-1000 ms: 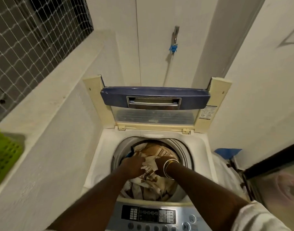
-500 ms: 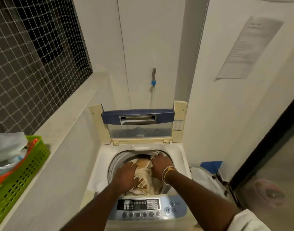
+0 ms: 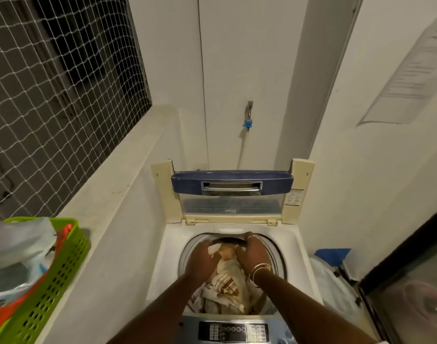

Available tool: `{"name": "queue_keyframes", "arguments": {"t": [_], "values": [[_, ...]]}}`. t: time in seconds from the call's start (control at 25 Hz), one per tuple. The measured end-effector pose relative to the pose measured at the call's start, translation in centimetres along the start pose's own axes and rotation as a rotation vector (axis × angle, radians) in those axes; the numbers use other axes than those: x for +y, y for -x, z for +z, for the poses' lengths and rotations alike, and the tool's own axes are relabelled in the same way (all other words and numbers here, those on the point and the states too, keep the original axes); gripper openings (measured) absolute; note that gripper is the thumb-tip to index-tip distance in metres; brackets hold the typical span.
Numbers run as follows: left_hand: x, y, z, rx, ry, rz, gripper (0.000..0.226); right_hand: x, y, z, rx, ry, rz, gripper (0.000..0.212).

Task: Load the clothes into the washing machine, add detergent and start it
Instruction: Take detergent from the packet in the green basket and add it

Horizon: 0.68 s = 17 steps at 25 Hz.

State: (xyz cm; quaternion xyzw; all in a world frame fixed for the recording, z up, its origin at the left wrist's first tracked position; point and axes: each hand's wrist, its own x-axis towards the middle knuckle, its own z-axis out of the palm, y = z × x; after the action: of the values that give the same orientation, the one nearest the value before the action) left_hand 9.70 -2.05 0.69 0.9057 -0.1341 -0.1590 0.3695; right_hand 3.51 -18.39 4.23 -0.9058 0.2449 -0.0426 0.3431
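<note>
Clothes (image 3: 225,284) heaped in washing machine (image 3: 160,269) drum under flat, unclenched left (image 3: 200,263) and right (image 3: 253,254) hands.

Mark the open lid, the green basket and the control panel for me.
lid (image 3: 232,181): head view, on its blue handle bar.
green basket (image 3: 56,274): head view, on its perforated side wall.
control panel (image 3: 233,331): head view, on the dark display strip at the washer's front edge.

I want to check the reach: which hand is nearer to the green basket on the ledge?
Left. The left hand presses the clothes on the drum's basket side; the right hand is farther from the green basket.
</note>
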Motion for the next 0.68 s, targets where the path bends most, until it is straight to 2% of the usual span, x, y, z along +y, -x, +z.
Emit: {"name": "queue_keyframes", "arguments": {"t": [0.04,0.12,0.24,0.32,0.4,0.52,0.6,0.68], "values": [[0.0,-1.3,-0.1,0.0,0.062,-0.096,0.046,-0.8,-0.7,0.9,-0.008,-0.182,0.149,0.024],[-0.3,-3.4,-0.3,-0.027,0.207,-0.264,0.044,-1.7,-2.8,2.7,-0.033,-0.505,0.429,0.027],[-1.4,-6.6,0.5,-0.082,0.624,-0.456,0.055,-1.3,-6.4,5.5,-0.1,-0.861,0.649,0.031],[-1.0,-7.5,1.3,-0.06,0.853,-0.547,0.045,-1.5,-7.8,6.1,-0.034,-1.108,0.799,0.03],[-0.1,-8.8,1.9,-0.028,1.002,-0.674,0.042,-1.3,-9.3,6.7,0.019,-1.24,0.877,0.029],[1.3,-10.5,2.6,0.008,1.138,-0.798,0.053,-0.3,-11.3,7.9,0.032,-1.298,0.928,0.029],[2.3,-10.8,2.6,0.056,1.118,-0.791,0.05,0.6,-12.3,8.8,0.044,-1.347,0.954,0.031],[5.1,-10.3,1.1,0.091,1.282,-0.718,0.044,0.9,-12.9,9.0,0.056,-1.396,0.962,0.032]]}}
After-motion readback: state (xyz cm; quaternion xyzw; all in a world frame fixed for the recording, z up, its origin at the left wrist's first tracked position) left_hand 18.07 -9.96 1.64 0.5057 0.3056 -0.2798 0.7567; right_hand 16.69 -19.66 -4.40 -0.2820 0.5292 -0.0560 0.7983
